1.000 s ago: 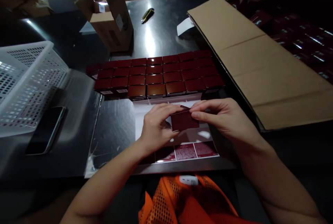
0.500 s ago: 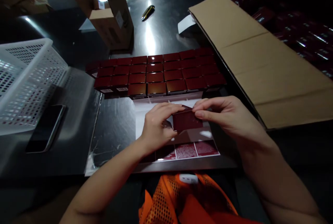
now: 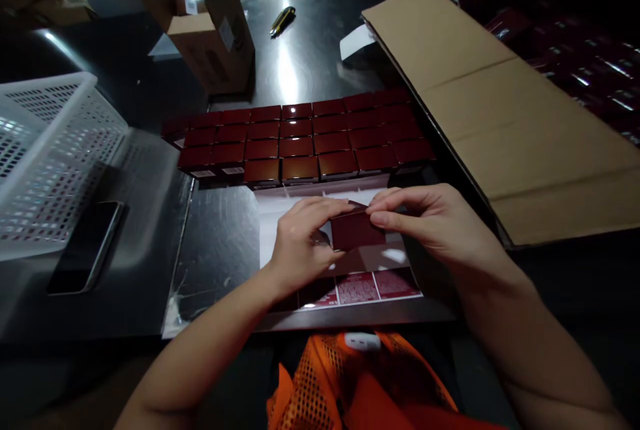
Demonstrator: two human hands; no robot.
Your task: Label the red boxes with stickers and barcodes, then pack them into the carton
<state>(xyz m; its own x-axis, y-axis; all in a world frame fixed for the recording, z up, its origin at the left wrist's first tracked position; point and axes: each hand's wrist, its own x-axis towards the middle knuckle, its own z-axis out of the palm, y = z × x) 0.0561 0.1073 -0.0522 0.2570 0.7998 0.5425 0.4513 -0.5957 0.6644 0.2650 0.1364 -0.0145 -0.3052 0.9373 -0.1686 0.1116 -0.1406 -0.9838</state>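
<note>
A dark red box (image 3: 358, 231) is being held over the middle of the printed sheet (image 3: 367, 262); whether its underside is touching the sheet cannot be determined. The left hand (image 3: 304, 237) is gripping the box's left end, its fingers reaching along the upper edge and its thumb standing at the lower corner, so the grip is opening only as wide as the box. The right hand (image 3: 430, 217) is bringing thumb and forefinger nearly together, apparently pinching the box's upper right corner; whether anything thin is lying between them is too small to tell. The box is thus lying between the two grips, its broad front face facing the wearer. The left hand seems to be steadying it, presumably leaving that corner accessible to the right fingertips.

The printed sheet is lying with its red panels toward the wearer, probably for easy reach. Just beyond it, matching red boxes (image 3: 297, 147) are standing in close rows, seemingly for order. To its right, a large carton (image 3: 500, 110) is holding more dark red packs. Well to its left, a phone (image 3: 87, 249) is lying beside a white basket (image 3: 95, 157). Farther beyond the sheet, a small open carton (image 3: 215, 50) and a cutter (image 3: 283, 21) are resting on the metal table (image 3: 220, 237).
</note>
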